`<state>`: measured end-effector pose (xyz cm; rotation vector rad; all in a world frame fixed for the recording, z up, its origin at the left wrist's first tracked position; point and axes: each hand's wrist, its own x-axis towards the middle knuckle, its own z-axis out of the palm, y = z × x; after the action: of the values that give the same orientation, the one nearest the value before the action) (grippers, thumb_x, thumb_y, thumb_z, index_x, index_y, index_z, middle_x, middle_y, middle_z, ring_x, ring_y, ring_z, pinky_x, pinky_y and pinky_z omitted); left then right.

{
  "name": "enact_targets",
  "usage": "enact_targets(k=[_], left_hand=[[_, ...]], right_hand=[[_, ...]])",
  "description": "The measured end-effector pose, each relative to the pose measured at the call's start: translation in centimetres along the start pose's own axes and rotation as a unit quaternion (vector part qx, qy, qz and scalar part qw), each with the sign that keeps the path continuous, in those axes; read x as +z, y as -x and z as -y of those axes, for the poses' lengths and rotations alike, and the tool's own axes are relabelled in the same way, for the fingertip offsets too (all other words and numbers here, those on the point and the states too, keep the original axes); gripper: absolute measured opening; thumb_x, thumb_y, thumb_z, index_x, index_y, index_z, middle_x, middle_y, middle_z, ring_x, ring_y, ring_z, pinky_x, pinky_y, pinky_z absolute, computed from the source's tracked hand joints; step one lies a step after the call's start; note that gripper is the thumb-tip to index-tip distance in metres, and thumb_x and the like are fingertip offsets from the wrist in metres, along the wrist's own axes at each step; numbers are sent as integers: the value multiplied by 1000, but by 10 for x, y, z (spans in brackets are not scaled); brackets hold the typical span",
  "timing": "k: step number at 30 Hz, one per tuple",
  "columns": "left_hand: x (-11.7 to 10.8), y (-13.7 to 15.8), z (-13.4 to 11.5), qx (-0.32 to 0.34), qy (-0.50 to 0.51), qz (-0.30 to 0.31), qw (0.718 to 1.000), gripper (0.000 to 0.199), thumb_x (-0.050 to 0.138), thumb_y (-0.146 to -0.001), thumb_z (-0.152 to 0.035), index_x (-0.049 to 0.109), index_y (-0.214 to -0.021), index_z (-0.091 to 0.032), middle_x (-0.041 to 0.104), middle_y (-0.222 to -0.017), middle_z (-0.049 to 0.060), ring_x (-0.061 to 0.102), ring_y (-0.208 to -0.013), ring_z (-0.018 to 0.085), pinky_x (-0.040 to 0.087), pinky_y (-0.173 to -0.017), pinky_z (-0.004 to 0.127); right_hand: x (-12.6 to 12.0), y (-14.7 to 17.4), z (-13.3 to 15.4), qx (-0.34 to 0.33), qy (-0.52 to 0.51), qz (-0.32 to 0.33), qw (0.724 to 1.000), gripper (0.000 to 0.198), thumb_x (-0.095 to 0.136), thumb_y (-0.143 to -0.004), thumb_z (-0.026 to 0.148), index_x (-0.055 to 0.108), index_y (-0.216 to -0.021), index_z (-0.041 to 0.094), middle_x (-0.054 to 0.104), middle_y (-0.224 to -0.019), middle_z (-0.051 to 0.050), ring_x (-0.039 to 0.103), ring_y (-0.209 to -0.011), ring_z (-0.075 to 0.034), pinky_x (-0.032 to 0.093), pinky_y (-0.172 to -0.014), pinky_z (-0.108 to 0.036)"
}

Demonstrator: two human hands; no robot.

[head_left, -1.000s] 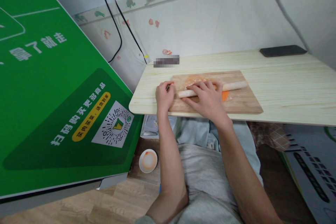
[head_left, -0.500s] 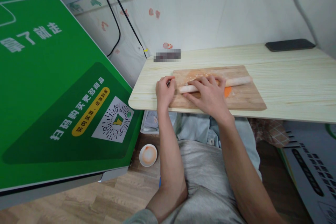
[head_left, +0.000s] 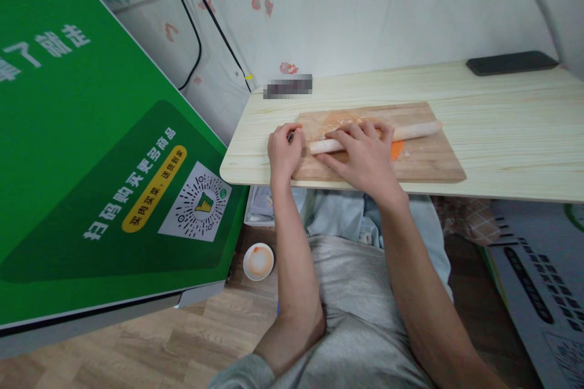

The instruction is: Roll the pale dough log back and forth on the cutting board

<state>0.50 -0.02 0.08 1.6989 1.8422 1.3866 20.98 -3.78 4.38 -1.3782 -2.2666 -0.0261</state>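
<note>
A pale wooden rolling pin (head_left: 417,130) lies slantwise across the wooden cutting board (head_left: 433,164). My right hand (head_left: 362,155) rests over the pin's left half, with fingers curved across it and thumb on the near side. An orange flat piece, apparently dough (head_left: 397,149), shows beside the pin next to my right hand; the rest of it is hidden. My left hand (head_left: 286,149) is closed at the board's left edge, fingers curled toward the thumb. A small dark spot shows between those fingers, too small to name. White flour-like smears and orange stains mark the board.
The board sits on a light wood-grain table (head_left: 511,140) against a wall. A black phone-like slab (head_left: 511,63) lies at the back right. A green printed panel (head_left: 114,194) stands at left. On the floor is a white bowl (head_left: 258,262) with orange residue.
The view has shifted slightly, so the table and board sit a little higher in the picture. Both hands keep nearly the same places relative to the board and pin.
</note>
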Motion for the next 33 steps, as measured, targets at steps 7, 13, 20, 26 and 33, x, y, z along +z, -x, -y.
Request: enact_targets(k=[7,13,20,26,33], left_hand=[[1,0,2,7,4,-5,1000,19,60,-103,-16,78,-104,-22,83,-114,8,76,-111,25,59,-106,40],[2,-1,6,14,10,-3,1000,18,61,-102,-17,77,-104,-24,83,-113,7,76,-110,24,59,-105,39],[2,-2,8,22,6,-6,1000,19,60,-102,-17,78,-105,-24,83,-113,7,76,-109,24,59,-105,40],[3,-3,10,25,2,-5,1000,20,59,-103,-18,78,-106,-24,83,-114,7,76,-108,24,60,-104,39],[3,-5,12,25,-2,-2,1000,22,59,-103,-16,79,-106,-26,83,-114,6,76,-108,24,60,-104,38]], right_hand=[[2,0,-2,-9,-8,-15,1000,46,48,-113,62,76,-125,27,75,-131,-11,58,-126,-40,33,-117,-63],[3,-1,-3,-7,-1,-2,1000,48,46,-113,65,75,-126,28,75,-133,-10,58,-129,-39,32,-118,-64],[4,-1,-3,-7,-1,-1,1000,52,45,-113,67,74,-132,29,74,-136,-10,57,-129,-39,32,-118,-63],[5,-1,-4,-5,-13,-5,1000,52,47,-112,68,75,-131,28,74,-137,-10,57,-130,-40,32,-117,-63],[6,-1,-4,-3,-10,-6,1000,56,42,-112,72,74,-129,29,74,-136,-10,56,-130,-40,30,-117,-64]])
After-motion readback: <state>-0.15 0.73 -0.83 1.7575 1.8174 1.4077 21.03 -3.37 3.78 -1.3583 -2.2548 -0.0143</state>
